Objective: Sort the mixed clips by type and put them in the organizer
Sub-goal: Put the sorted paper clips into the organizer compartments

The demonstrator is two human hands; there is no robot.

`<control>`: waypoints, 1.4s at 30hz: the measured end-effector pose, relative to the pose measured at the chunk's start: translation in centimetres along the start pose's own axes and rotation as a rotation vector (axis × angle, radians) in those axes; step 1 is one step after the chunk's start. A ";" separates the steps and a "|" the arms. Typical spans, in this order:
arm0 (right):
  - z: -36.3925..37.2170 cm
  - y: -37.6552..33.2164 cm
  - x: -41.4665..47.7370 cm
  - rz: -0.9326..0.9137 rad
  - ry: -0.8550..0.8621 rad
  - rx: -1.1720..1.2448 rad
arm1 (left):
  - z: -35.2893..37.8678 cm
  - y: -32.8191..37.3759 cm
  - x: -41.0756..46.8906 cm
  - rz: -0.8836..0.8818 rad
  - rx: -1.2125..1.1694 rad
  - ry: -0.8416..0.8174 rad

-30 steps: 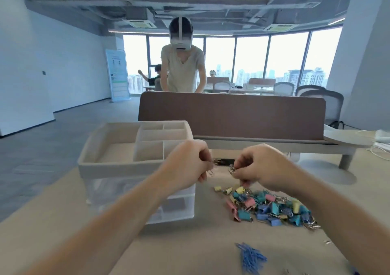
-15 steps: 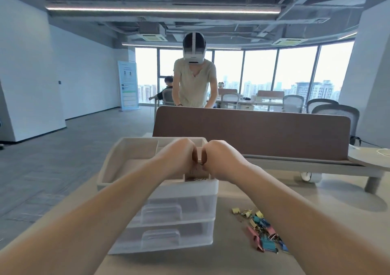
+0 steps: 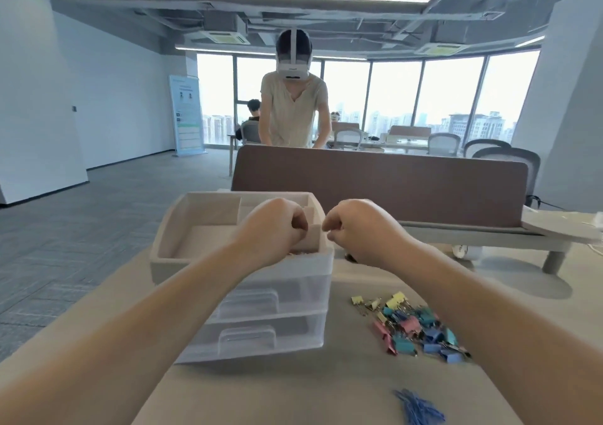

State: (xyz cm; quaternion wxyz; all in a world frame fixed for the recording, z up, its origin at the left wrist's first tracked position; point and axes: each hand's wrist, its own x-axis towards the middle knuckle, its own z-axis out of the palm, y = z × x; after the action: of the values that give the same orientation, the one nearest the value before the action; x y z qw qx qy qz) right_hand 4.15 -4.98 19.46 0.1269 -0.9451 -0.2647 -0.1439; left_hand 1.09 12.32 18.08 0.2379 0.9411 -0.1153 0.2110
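Over the right compartments of the white organizer (image 3: 173,268), at 12 o'clock on the table (image 3: 293,392), hovers the left hand (image 3: 274,229); the right hand (image 3: 357,229) is just beside it. Each grip is curled, contents hidden. Colored binder clips (image 3: 414,328) lie at 4 o'clock.

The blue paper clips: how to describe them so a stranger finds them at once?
On the beige table, look right of the clear plastic drawer organizer, toward the near edge. The bundle of blue paper clips lies apart from the multicoloured binder clip pile; only it is thin and all blue.
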 end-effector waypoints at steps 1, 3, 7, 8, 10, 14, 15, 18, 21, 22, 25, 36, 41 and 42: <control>-0.4 0.5 -1.3 0.021 0.007 0.024 | 0.4 0.7 -0.6 0.023 -0.010 -0.004; -1.0 1.9 -4.7 0.077 -0.016 0.058 | 1.7 2.8 -2.1 0.075 -0.052 -0.025; -0.6 5.6 -12.1 0.171 -0.134 0.024 | 5.8 7.1 -5.0 0.168 -0.128 -0.151; -0.3 6.6 -13.9 0.204 -0.174 0.021 | 7.2 8.0 -5.6 0.175 -0.131 -0.210; 0.4 9.2 -17.4 0.280 -0.238 0.000 | 10.3 9.8 -6.6 0.195 -0.121 -0.315; 2.1 14.0 -23.0 0.438 -0.321 0.024 | 15.7 13.4 -7.8 0.231 -0.072 -0.533; 2.6 14.9 -24.1 0.468 -0.338 0.025 | 16.9 14.1 -8.0 0.232 -0.033 -0.582; 4.2 16.6 -26.0 0.545 -0.375 0.004 | 19.7 15.6 -8.2 0.209 0.089 -0.678; 5.2 17.1 -26.5 0.596 -0.387 0.000 | 21.2 16.6 -8.5 0.159 0.190 -0.741; 5.4 17.0 -26.4 0.601 -0.392 -0.002 | 21.6 16.9 -8.7 0.148 0.216 -0.761; 5.6 16.7 -25.8 0.567 -0.436 -0.083 | 22.8 17.5 -8.8 0.152 0.295 -0.790; 6.0 15.5 -23.7 0.478 -0.607 -0.168 | 24.0 17.6 -8.4 0.147 0.291 -0.749; 6.0 15.5 -23.7 0.473 -0.620 -0.164 | 24.1 17.5 -8.5 0.163 0.284 -0.740; 6.0 15.5 -23.8 0.476 -0.621 -0.159 | 24.1 17.5 -8.6 0.169 0.292 -0.737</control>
State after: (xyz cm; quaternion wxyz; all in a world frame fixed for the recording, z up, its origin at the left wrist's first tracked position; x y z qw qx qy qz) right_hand -5.73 -26.96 3.28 -0.0027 -0.9854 -0.0521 0.1622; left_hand -3.80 -13.70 1.97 0.0263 0.9648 -0.2387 -0.1076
